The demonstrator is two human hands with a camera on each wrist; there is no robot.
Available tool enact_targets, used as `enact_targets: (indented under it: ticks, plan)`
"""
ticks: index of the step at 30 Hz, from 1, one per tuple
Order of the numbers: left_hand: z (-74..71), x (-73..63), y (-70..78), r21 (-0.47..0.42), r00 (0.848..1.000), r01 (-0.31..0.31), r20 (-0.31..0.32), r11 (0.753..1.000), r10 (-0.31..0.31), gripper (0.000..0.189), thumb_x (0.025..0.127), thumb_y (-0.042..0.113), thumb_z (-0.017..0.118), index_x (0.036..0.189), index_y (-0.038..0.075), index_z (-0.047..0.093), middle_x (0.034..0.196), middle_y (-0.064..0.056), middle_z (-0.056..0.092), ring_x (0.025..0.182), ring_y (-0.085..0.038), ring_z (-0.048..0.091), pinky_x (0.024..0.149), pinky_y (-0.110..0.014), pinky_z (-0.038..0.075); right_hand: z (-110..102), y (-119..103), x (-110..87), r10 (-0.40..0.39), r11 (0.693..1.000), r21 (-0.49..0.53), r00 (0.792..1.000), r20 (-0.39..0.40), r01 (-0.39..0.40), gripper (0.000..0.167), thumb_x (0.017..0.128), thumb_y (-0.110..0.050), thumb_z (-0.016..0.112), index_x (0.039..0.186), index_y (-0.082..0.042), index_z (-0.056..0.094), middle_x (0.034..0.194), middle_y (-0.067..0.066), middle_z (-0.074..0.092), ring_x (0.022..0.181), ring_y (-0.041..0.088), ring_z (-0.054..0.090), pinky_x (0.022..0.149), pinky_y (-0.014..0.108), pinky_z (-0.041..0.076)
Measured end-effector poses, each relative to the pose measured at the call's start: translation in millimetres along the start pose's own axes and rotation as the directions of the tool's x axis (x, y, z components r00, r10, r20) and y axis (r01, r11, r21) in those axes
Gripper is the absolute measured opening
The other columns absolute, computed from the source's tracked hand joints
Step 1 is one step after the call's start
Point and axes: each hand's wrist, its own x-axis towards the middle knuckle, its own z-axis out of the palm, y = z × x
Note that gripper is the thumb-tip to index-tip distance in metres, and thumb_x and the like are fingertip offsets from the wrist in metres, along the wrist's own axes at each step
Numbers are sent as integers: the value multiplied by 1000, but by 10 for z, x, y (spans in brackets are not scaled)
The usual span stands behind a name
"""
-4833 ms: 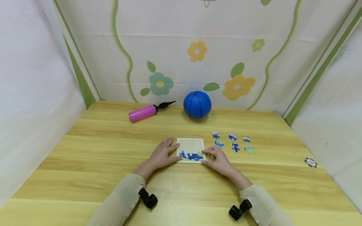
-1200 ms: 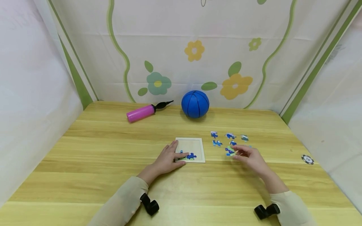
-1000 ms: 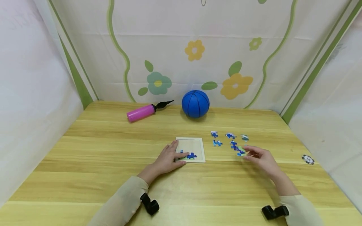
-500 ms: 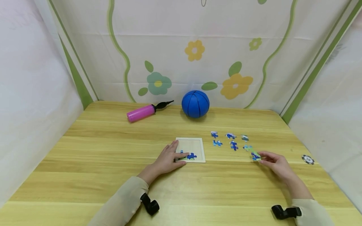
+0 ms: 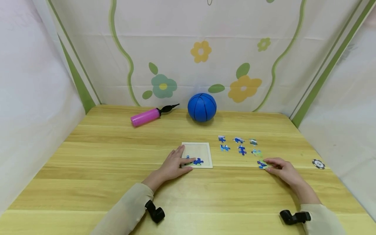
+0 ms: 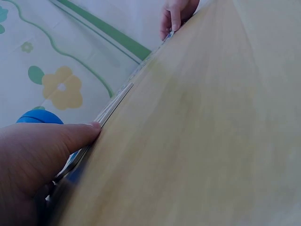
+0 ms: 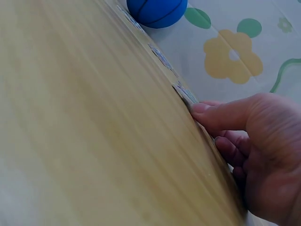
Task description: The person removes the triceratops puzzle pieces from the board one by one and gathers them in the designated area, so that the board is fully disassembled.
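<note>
My left hand (image 5: 173, 164) rests across the left side of a square white-rimmed puzzle tray (image 5: 210, 156), fingers extended. Its index finger lies over blue puzzle pieces in the tray's bottom row, one of which (image 5: 198, 162) shows beside the fingertip. In the left wrist view, my left thumb lies along the tray's near edge. Off to the right, my right hand (image 5: 282, 169) pinches a blue-and-green puzzle piece (image 5: 261, 164) between thumb and fingers, low at the tabletop. In the right wrist view the thumb (image 7: 202, 108) presses at the edge of that piece.
Several loose puzzle pieces (image 5: 242, 150) lie in two rows right of the tray. A blue ball (image 5: 202, 107) and a pink hand pump (image 5: 145, 117) stand at the back. A poker chip (image 5: 318, 164) lies near the table's right edge.
The blue-and-green piece, earlier at the right end of the tray's bottom row, is out of it. My right hand has carried it rightward, then down to the table. The left hand stays on the tray.
</note>
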Motion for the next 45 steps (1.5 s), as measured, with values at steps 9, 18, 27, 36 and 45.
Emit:
enact_targets:
  ticks: [9,18,27,36,45]
  plan:
    - [0,4,-1,1,1000,7,13,1000,-7,40,84,43,51,121,30,51,140,-19,9,128,-27,4,100,-44,4,7,-4,13,-5,999,-35,1000,14,5,37,79,-19,63,110,2,57,109,15,49,85,5,44,68,19,36]
    - [-5,3,1,9,1000,9,14,1000,-9,40,84,43,51,121,30,51,140,-19,10,128,-26,4,100,-44,5,2,-21,15,11,1000,-8,999,31,-11,41,79,-21,63,112,2,55,109,15,48,85,10,43,68,20,36]
    - [8,3,-9,-2,1000,12,10,1000,-12,40,83,43,51,121,30,51,140,-19,9,128,-26,4,100,-43,4,-103,-147,58,23,999,21,997,68,-24,45,83,-21,59,119,5,48,102,19,53,81,9,50,65,21,42]
    - [-2,2,7,-9,1000,2,0,1000,-2,40,83,43,52,120,29,52,140,-19,10,128,-26,4,100,-44,5,-25,-524,217,-42,997,60,996,78,37,46,85,-24,56,122,2,46,111,22,49,86,13,49,68,34,46]
    - [-12,3,1,-5,1000,1,10,1000,-1,40,84,43,51,121,29,52,140,-19,10,128,-26,4,100,-44,5,402,-953,482,-172,965,208,983,58,157,39,84,-16,58,118,3,50,105,24,52,86,19,52,70,27,45]
